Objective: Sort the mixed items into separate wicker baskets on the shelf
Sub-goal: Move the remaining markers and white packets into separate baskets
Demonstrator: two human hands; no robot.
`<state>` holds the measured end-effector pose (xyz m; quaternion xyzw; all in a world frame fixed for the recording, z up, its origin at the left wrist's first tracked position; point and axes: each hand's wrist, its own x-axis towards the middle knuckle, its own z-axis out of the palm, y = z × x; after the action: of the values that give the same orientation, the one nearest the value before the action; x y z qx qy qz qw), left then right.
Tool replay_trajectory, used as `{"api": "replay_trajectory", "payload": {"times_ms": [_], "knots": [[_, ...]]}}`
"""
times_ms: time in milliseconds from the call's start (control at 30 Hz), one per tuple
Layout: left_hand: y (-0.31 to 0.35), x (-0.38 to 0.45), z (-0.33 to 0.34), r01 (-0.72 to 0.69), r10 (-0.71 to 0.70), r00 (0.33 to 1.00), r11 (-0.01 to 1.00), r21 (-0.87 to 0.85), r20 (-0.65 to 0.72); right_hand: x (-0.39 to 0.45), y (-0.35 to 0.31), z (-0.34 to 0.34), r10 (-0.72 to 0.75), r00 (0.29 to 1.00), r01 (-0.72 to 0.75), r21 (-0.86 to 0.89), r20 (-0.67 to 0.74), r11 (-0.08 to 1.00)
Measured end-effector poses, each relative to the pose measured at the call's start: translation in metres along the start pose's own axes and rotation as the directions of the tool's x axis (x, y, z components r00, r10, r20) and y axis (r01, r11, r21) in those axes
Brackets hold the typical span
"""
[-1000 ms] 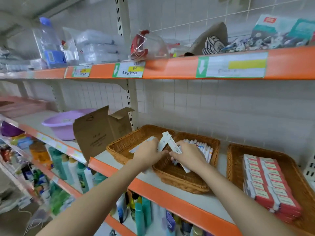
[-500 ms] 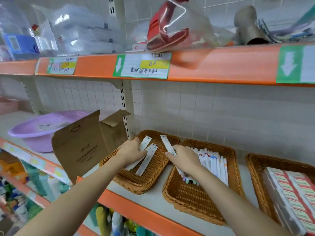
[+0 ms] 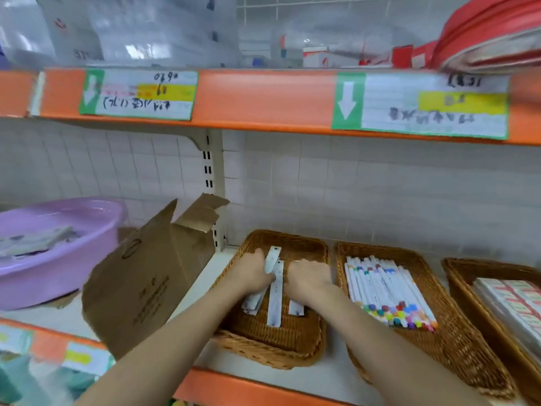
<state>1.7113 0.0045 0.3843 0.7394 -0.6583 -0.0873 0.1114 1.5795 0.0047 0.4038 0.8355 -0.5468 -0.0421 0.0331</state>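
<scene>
Both forearms reach forward into the left wicker basket (image 3: 272, 338). The left hand (image 3: 251, 272) curls its fingers round a bundle of white rulers (image 3: 275, 291), one sticking up past the knuckles. The right hand (image 3: 310, 278) lies knuckles-up over another ruler; it seems to press or hold it, but the fingers are hidden, so I cannot tell its grip.

The hands sit nearly touching, close to the basket's far rim. Just right stands the marker basket (image 3: 456, 341), filled with white markers (image 3: 386, 291); a third basket (image 3: 468, 273) holds red-and-white packs. A torn cardboard box (image 3: 146, 276) leans just left.

All rest on a white, orange-edged shelf (image 3: 263, 388) against white tiles, beside a purple basin (image 3: 52, 238).
</scene>
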Motion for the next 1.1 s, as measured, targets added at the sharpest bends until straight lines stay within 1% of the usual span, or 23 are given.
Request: {"api": "replay_trajectory", "payload": {"times_ms": [133,267,400,500,567,633,700,833,1000,1100], "knots": [[0.002,0.003,0.010,-0.058,0.061,0.998,0.992,0.112,-0.025,0.009,-0.010,0.004,0.021,0.999,-0.018,-0.068,0.050,0.998],[-0.003,0.002,0.011,-0.074,0.075,0.997,0.974,0.216,0.005,0.006,-0.011,0.011,-0.001,0.993,0.015,-0.113,0.121,0.994],[-0.001,-0.003,0.007,-0.101,0.101,0.995,0.945,0.310,0.016,-0.004,-0.006,0.011,-0.032,0.994,0.040,-0.079,0.102,0.996],[0.005,-0.009,0.003,-0.102,0.112,0.994,0.927,0.361,-0.007,-0.013,0.004,0.010,-0.066,0.996,0.071,-0.070,0.065,0.995],[0.011,-0.016,-0.002,-0.101,0.127,0.991,0.909,0.405,-0.038,-0.023,0.013,0.010,-0.089,0.995,0.090,-0.024,0.045,0.996],[0.019,-0.025,-0.006,-0.092,0.126,0.991,0.896,0.434,-0.049,-0.037,0.024,0.010,-0.112,0.993,0.109,0.063,0.045,0.992],[0.031,-0.037,-0.011,-0.076,0.097,0.995,0.903,0.423,-0.029,-0.056,0.035,0.010,-0.122,0.989,0.108,0.158,0.081,0.982],[0.067,-0.073,-0.010,-0.061,0.041,0.996,0.958,0.279,0.076,-0.110,0.062,0.013,-0.105,0.988,0.075,0.250,0.112,0.965],[0.113,-0.119,0.006,-0.174,0.155,0.981,0.971,0.166,0.120,-0.176,0.094,0.014,-0.058,0.992,0.029,0.240,0.113,0.970],[0.145,-0.148,0.021,-0.261,0.235,0.961,0.945,0.198,0.147,-0.215,0.119,0.020,-0.020,0.992,-0.010,0.238,0.125,0.971]]}}
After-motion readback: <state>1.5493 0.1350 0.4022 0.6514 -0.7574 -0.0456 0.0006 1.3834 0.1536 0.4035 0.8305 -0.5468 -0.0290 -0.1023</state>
